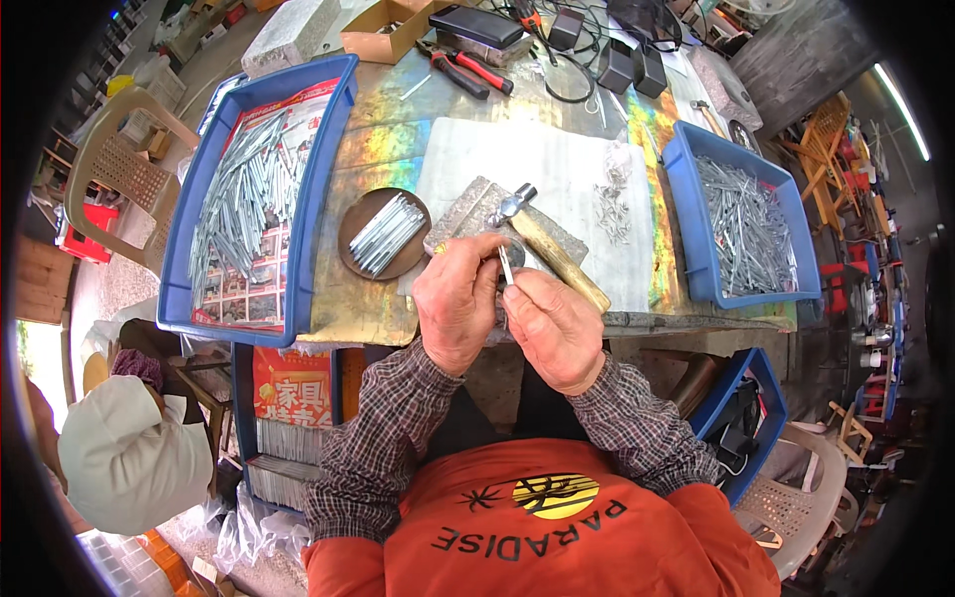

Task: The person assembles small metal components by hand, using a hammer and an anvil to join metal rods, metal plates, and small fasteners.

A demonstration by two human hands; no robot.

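Note:
Close to the table's front edge my two hands meet at a slim silvery metal rod (506, 267). My right hand (555, 323) pinches its lower part between thumb and fingers. The closed fingertips of my left hand (458, 300) are at its upper end. Just beyond my hands is a rough grey stone block (468, 214). A hammer (557, 261) with a metal head and worn wooden handle lies across it. To the left, a round brown dish (348, 235) holds a row of similar rods (386, 233).
Blue trays full of metal rods stand left (343, 129) and right (696, 229). Small metal pieces (615, 199) lie scattered on white paper (473, 149). Red-handled pliers (468, 75), cables and black boxes sit at the back. A person in a white hat (134, 453) is at lower left.

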